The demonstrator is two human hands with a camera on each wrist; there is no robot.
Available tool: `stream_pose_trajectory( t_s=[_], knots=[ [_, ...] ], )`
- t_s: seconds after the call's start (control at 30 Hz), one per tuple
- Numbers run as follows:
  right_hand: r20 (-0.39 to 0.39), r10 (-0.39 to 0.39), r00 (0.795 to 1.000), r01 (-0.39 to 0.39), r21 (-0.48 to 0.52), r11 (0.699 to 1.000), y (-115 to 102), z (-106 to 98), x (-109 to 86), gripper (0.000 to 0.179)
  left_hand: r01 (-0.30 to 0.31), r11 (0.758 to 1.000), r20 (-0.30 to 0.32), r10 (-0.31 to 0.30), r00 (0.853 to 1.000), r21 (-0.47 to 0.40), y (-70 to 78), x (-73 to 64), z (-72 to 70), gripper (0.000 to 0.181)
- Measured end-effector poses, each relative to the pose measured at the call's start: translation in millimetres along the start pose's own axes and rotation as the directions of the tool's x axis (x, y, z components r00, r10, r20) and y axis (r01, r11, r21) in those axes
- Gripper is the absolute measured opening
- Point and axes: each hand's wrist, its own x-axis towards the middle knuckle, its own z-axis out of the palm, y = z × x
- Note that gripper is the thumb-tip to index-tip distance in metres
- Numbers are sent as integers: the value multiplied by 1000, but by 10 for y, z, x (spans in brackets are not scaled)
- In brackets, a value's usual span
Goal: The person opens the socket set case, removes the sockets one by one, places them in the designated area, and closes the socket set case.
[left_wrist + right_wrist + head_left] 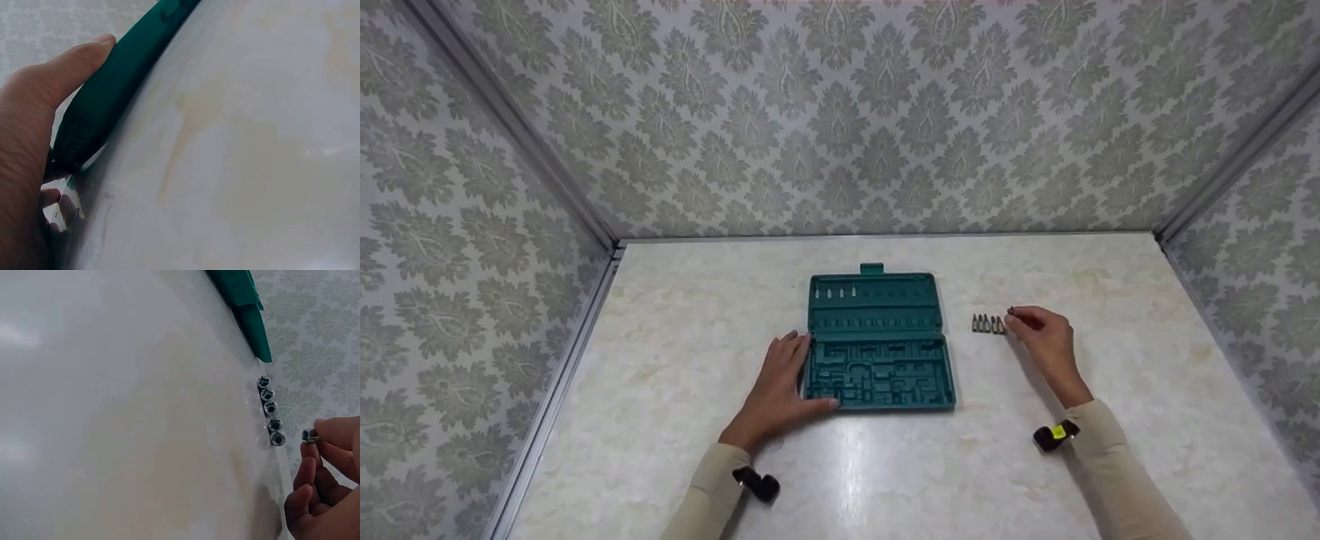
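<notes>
My right hand (1046, 341) pinches a small metal socket (309, 436) between thumb and fingertips, just above the table. Close beside it, to the left, a short row of similar metal sockets (271, 408) stands on the table, their open ends facing up. An opened green tool case (879, 336) lies flat with moulded slots inside. My left hand (780, 394) holds the case at its near left corner, thumb on the front edge and fingers along the left side. In the left wrist view, the thumb (84, 62) rests on the case's rim; the other fingers are mostly hidden.
Several small silver pieces (841, 292) sit in slots at the upper left of the case's far half. A latch tab (871, 268) sticks out at the far edge. The pale marbled table (697, 300) meets patterned walls at the back and both sides.
</notes>
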Motion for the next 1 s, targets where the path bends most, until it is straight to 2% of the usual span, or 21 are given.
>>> stream_pose_trajectory(
  t_s=[0.23, 0.5, 0.8, 1.0],
  knots=[
    [-21, -8, 1000, 7, -45, 999, 99, -50, -27, 25, -8, 1000, -11, 8, 1000, -8, -14, -4, 13, 132],
    [-61, -61, 996, 57, -69, 996, 189, 2, -54, 21, -14, 1000, -13, 14, 1000, -8, -12, 13, 11, 131],
    [-77, 29, 997, -40, -141, 989, 80, 116, -61, 22, -12, 1000, -12, 12, 1000, -9, -10, 7, 7, 132],
    [-81, 52, 995, -65, -167, 984, 38, 138, -59, 22, -4, 1000, -9, 4, 1000, -21, -11, 13, 13, 133]
  ],
)
